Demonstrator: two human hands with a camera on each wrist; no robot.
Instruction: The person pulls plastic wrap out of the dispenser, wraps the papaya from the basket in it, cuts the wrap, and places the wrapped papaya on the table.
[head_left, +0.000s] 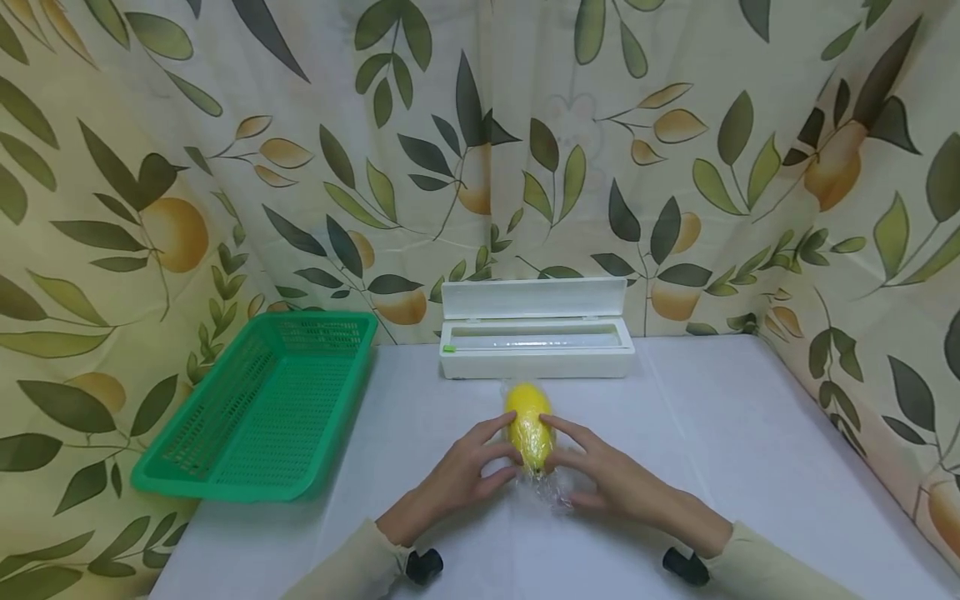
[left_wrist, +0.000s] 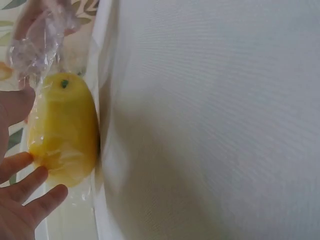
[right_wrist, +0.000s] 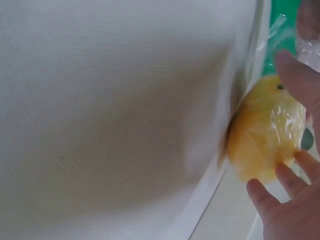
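Observation:
A yellow oblong fruit [head_left: 530, 421] lies on the white-covered table, with clear plastic film around it. Its small green stem spot [left_wrist: 64, 84] faces the wearer's side. Loose crumpled film [head_left: 551, 492] gathers at this near end. On the left side of the fruit, my left hand [head_left: 474, 467] touches the film with spread fingertips. My right hand [head_left: 611, 471] does the same from the right, its fingers [right_wrist: 286, 179] spread over the wrapped side. Both thumbs are near the loose film; whether either one pinches it is hard to tell.
Behind the fruit stands a white plastic-wrap dispenser [head_left: 537, 365], its lid [head_left: 534, 298] raised and a green cutter tab at its left end. A green perforated basket [head_left: 303, 487] sits at the left. Leaf-and-fruit patterned curtains [head_left: 420, 250] border the table at the back and sides.

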